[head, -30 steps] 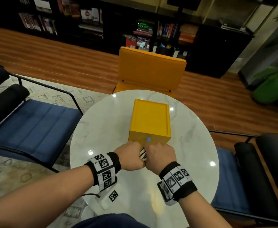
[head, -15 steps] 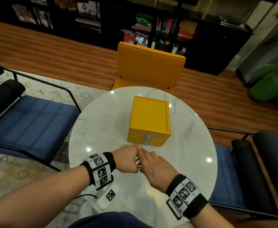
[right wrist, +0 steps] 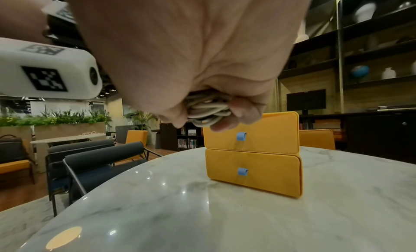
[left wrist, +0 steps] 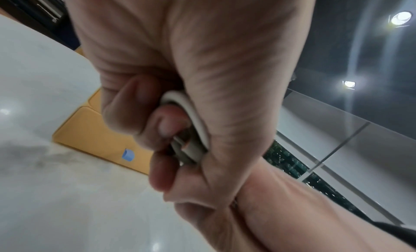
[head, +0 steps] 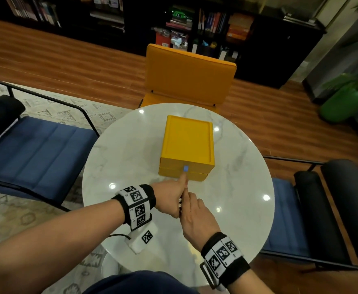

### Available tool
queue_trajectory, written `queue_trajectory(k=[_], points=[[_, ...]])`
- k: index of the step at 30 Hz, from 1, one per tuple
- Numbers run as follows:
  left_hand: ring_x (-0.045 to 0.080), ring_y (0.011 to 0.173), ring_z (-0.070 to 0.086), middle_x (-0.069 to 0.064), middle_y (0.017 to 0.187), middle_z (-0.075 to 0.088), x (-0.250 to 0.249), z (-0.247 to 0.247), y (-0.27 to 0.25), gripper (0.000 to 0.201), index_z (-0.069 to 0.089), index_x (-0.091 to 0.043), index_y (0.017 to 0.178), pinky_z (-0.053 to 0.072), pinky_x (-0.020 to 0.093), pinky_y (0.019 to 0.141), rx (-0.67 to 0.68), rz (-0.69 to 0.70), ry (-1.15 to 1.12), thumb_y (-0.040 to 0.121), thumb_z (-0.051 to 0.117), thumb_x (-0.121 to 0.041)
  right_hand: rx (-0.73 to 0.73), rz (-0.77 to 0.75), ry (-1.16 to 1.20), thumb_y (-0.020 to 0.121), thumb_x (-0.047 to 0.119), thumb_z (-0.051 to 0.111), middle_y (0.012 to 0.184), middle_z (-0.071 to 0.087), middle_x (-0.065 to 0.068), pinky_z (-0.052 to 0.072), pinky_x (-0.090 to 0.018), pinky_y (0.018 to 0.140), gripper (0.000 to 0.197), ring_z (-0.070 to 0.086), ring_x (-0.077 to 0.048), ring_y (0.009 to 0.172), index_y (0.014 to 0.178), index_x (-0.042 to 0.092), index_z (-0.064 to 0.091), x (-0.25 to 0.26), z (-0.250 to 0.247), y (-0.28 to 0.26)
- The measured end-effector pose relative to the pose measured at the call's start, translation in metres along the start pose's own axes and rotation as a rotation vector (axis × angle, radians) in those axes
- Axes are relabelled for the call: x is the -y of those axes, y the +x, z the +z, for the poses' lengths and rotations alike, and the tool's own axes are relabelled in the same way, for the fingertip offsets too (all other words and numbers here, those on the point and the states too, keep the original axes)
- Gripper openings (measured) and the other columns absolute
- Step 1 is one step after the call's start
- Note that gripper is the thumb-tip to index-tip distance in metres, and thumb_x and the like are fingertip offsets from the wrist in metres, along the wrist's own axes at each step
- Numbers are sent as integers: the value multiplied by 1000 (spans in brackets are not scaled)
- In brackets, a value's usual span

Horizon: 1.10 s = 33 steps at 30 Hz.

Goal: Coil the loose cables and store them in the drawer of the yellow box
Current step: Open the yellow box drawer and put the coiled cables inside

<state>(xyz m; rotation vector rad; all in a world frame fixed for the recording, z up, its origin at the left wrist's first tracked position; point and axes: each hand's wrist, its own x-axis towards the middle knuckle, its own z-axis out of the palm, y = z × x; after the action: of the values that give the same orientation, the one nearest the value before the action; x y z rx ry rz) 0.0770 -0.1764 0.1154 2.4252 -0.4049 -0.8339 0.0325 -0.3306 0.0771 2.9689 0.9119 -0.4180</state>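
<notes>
A yellow box [head: 187,141] with two stacked drawers stands in the middle of the round marble table [head: 131,158]. Each drawer front carries a small blue tab, the upper tab [right wrist: 241,136] above the lower tab [right wrist: 242,171], and both fronts look shut. A short way in front of the box, my hands are pressed together around a coiled white cable [right wrist: 209,111]. My left hand [head: 168,200] curls its fingers round the cable [left wrist: 195,120], with one finger reaching towards the lower drawer front. My right hand [head: 197,217] grips the same bundle from the right. Most of the coil is hidden inside the hands.
An orange chair [head: 188,75] stands behind the table. Blue-cushioned chairs stand at the left [head: 35,149] and the right [head: 288,219]. A green planter [head: 343,105] sits on the floor at far right. Dark bookshelves line the back wall.
Both hands have drawn back from the box front towards me, uncovering the lower drawer. The right hand's fingers, stretched out half a second ago, are now curled on the cable.
</notes>
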Motion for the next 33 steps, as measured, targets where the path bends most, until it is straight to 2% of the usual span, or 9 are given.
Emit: queue_trajectory(k=[2,6,11,16,19,22,26,29,33], points=[[19,62,54,4,77,55,-2,3,3,74,26,-9,123,41,29,47,44,-19,-16,72,79,-11,3,4,29,85,12,26,103,59,-15,51,-37,59,63,57,-28,75,145,-3,37,-4,0,-4],[18,59,53,3,76,57,-1,12,10,74,28,-13,122,42,28,49,105,-51,-83,72,83,-18,69,-25,95,93,11,46,122,51,-12,49,-38,75,58,57,-31,101,147,8,28,-17,-6,-12],[17,62,61,7,84,70,0,8,21,83,32,-22,121,46,30,53,229,-90,-326,66,89,-49,59,70,363,97,15,47,140,46,-9,47,-36,83,62,55,-29,117,153,12,20,-36,1,-26],[19,76,74,10,110,75,22,3,39,66,52,-15,124,50,27,53,77,-271,-750,84,65,-66,-13,247,696,101,25,48,142,51,-2,48,-32,95,50,58,-23,121,147,21,29,-73,18,-50],[23,76,71,14,110,72,40,16,63,62,53,-3,130,48,25,52,-44,-499,-780,99,47,-56,-60,311,788,102,28,49,133,57,5,47,-28,96,42,59,-17,119,141,25,33,-91,20,-69],[22,65,69,14,111,70,47,30,88,54,45,-9,131,45,24,47,-96,-630,-988,100,46,-54,-51,325,833,103,26,49,136,55,8,44,-24,100,44,57,-10,120,144,26,30,-100,19,-82],[22,61,67,7,94,70,54,38,115,35,56,-11,119,40,22,43,-202,-639,-1208,101,53,-41,-52,281,813,101,28,51,146,51,10,42,-26,109,54,53,-5,128,150,25,28,-101,23,-88],[17,61,65,2,88,70,59,40,119,19,63,-12,107,40,23,46,-233,-655,-1181,101,56,-29,-31,232,774,102,32,48,146,49,11,44,-26,106,53,53,-6,126,150,28,26,-99,16,-76],[16,60,64,1,89,72,60,55,98,19,66,-15,100,40,22,48,-175,-661,-1109,97,62,-33,-57,118,690,103,28,48,140,48,6,46,-27,101,49,54,-14,123,148,21,28,-94,-13,-28]])
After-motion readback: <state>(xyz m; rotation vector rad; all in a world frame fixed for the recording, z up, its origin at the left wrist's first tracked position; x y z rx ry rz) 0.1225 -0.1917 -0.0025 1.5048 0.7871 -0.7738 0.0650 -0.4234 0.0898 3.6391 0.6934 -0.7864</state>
